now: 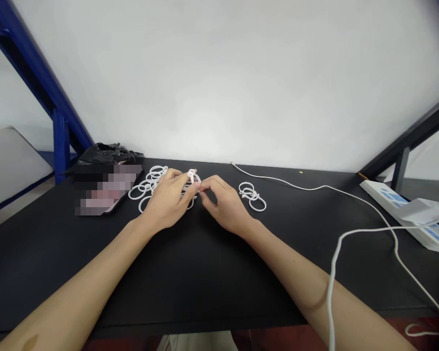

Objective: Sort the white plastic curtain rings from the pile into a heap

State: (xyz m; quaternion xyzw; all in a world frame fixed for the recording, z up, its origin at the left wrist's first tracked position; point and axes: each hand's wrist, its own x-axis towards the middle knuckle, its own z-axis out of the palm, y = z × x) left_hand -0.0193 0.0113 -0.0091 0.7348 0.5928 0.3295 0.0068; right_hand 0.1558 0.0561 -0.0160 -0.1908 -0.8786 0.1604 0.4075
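Note:
My left hand (170,197) pinches a white plastic ring (196,176) with a small eyelet at its top. The fingertips of my right hand (225,201) close on the ring's right side, so both hands meet at it just above the table. Beneath and beyond my left hand lies a pile of similar white rings (134,193), partly covered by the hand. A smaller cluster of white rings (257,204) rests on the table to the right of my right hand.
On the black table (190,278), a dark flat object (111,190) with a pixelated surface lies at left, before a crumpled black bag (106,153). A white cable (307,188) crosses the right side; another stretch hangs over my right forearm. A white-and-blue box (388,197) sits far right.

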